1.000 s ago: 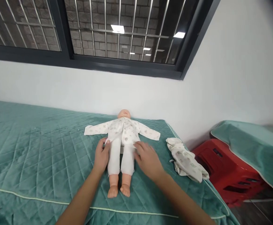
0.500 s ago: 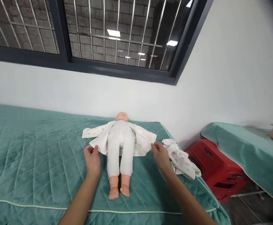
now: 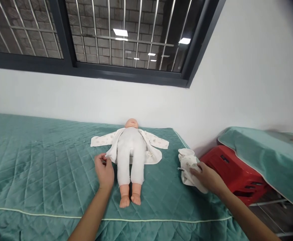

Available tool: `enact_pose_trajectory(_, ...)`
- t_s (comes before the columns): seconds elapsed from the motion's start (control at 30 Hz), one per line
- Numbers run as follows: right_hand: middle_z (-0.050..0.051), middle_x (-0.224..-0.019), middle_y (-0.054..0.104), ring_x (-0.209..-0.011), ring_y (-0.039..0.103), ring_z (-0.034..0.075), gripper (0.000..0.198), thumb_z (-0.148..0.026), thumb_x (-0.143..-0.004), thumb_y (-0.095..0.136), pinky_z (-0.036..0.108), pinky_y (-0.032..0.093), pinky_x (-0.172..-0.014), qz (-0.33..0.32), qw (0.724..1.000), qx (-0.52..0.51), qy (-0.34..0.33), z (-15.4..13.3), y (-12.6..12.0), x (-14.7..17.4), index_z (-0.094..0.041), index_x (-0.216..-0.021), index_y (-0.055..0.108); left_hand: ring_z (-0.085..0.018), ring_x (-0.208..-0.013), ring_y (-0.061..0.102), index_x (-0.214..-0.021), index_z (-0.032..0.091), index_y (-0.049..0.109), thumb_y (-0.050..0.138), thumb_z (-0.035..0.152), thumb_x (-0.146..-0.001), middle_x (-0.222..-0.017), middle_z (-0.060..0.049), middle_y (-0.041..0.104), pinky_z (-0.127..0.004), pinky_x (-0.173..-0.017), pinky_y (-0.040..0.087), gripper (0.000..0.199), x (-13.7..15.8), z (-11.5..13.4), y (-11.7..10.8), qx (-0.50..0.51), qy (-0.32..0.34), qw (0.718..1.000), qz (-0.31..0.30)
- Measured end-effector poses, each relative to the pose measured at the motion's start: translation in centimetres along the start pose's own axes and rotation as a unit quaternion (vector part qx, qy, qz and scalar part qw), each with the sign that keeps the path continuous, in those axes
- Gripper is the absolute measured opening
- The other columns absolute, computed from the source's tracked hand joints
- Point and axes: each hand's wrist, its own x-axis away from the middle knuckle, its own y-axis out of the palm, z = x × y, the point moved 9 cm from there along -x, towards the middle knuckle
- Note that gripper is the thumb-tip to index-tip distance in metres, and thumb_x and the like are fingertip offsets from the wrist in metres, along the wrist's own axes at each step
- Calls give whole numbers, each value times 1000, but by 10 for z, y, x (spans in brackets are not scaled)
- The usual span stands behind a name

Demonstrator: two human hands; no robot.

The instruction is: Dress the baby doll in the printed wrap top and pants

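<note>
Centrally, the doll [image 3: 130, 147] lay between the left hand [image 3: 104, 171], fingers clamped on the open jacket [image 3: 154, 156], and the right hand [image 3: 209, 177], fingers touching the bundled garment [image 3: 186, 162], their closure indeterminable.

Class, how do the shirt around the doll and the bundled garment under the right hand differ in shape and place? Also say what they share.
The shirt is spread open, sleeves stretched sideways; the bundled garment is gathered into a compact heap. The shirt lies around the doll, while the bundled garment lies apart, near the edge of the green cover. Both are whitish with small prints.
</note>
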Motion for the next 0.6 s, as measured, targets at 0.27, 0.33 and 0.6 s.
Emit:
enact_pose_trajectory(0.27,12,-96,71,-82,66,25,38,-47,-79,58,35,53,-71,-222,787,-575,-33,-177,-11,54,-16,-101,64,-24,-119,56,-128,28,58,62,28,-85,-132,-8,56,-37,-99,49,43,105,110,40,39,139,906,-397)
enact_pose_trajectory(0.33,10,-97,71,-83,67,23,37,-45,-84,57,35,54,-73,-284,701,-653,-27,-226,-19,75,-17,-108,62,-26,-126,51,-142,29,45,70,28,-79,-144,-10,46,-39,-105,46,68,112,127,41,47,145,893,-423)
enact_pose_trajectory(0.6,7,-109,64,-93,64,20,35,-31,-83,63,32,54,-75,-211,833,-487,-155,-295,-66,91,-21,-116,58,-20,-98,63,-120,23,62,58,29,-88,-119,-6,65,-31,-84,52,33,28,154,-2,109,27,937,-331)
